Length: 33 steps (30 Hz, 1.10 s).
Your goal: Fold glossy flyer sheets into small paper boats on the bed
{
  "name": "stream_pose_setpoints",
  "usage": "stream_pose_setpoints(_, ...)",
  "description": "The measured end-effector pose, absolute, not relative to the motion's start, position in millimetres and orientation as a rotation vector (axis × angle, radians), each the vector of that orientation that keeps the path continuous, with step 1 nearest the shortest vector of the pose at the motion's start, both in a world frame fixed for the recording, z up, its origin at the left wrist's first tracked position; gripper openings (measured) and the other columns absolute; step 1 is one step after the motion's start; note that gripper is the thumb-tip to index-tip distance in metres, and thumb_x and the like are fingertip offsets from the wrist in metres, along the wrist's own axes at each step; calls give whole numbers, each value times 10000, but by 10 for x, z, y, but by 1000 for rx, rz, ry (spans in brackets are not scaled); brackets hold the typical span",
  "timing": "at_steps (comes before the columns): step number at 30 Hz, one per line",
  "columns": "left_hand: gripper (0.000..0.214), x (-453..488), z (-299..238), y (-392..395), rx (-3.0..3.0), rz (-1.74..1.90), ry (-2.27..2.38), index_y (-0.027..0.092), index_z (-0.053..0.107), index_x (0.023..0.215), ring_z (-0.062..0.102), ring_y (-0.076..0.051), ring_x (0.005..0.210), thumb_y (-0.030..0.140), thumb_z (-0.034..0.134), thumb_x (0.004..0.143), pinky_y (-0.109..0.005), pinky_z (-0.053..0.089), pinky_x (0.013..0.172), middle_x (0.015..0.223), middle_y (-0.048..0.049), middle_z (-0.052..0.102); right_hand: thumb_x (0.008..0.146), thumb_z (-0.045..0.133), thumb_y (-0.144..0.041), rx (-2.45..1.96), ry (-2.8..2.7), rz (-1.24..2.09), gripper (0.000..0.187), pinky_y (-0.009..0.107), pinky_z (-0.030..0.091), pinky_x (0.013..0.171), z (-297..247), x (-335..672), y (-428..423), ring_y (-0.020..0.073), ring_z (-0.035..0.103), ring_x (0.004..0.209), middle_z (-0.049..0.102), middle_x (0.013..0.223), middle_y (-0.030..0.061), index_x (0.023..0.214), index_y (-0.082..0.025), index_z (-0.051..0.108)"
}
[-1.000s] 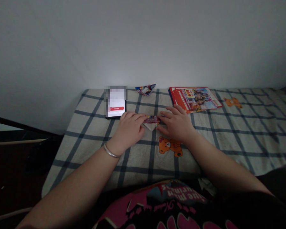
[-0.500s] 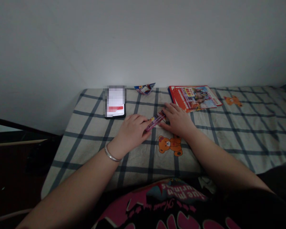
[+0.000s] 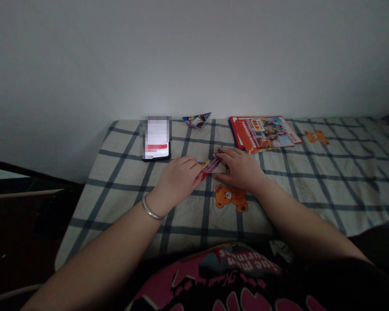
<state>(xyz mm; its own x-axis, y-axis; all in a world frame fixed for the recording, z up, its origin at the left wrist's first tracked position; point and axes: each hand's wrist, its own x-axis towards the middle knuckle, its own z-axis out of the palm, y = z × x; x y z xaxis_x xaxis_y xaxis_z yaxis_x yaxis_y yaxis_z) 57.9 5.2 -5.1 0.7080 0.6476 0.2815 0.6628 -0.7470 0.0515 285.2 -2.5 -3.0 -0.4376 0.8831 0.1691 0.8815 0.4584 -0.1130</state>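
Note:
A small piece of folded printed paper (image 3: 211,164), purple with red and yellow, lies between my hands on the checked cloth. My left hand (image 3: 182,175), with a silver bangle at the wrist, grips its left end, fingers closed and partly hiding it. The far right end is in the curled fingers of my right hand (image 3: 239,166), whose thumb is tucked toward the near side. Beyond them, by the wall, stands a folded paper boat (image 3: 197,120) with a similar colourful print.
A phone (image 3: 157,138) with a lit, blurred screen lies at the back left. Several printed leaflets (image 3: 269,134) are stacked at the back right. The checked cloth (image 3: 116,203) carries bear pictures; its edge drops off on the left. A wall (image 3: 194,56) rises behind.
My right hand has drawn down a little toward me. The folded paper has turned slightly, and a red part now shows along its near edge. Phone, leaflets and boat have stayed put.

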Motion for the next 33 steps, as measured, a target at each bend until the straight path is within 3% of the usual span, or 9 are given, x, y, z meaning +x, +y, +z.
stream_pose_setpoints(13,99,539,-131,171,-2942,-665,-1380,170,620,900,611,-209,863,226,550,941,-359,488,816,898,-58,675,853,702,-366,-1307,-2464,132,425,453,471,1062,-135,2905,89,267,575,1254,650,1314,111,1222,-161,658)
stream_pose_setpoints(22,17,522,-179,243,-2996,-801,-1578,190,626,892,616,-201,863,189,623,875,-338,480,798,841,-23,671,864,665,-265,-1246,-2423,287,134,444,497,1005,-134,2941,127,268,554,1276,648,1296,115,969,-193,625)
stream_pose_setpoints(33,33,551,-146,218,-2948,-822,-1697,188,624,835,612,-186,797,214,630,854,-317,470,746,804,-16,665,916,616,-348,-1016,-2564,-67,185,358,472,801,-119,2856,38,222,580,958,674,1026,71,1019,-233,717)
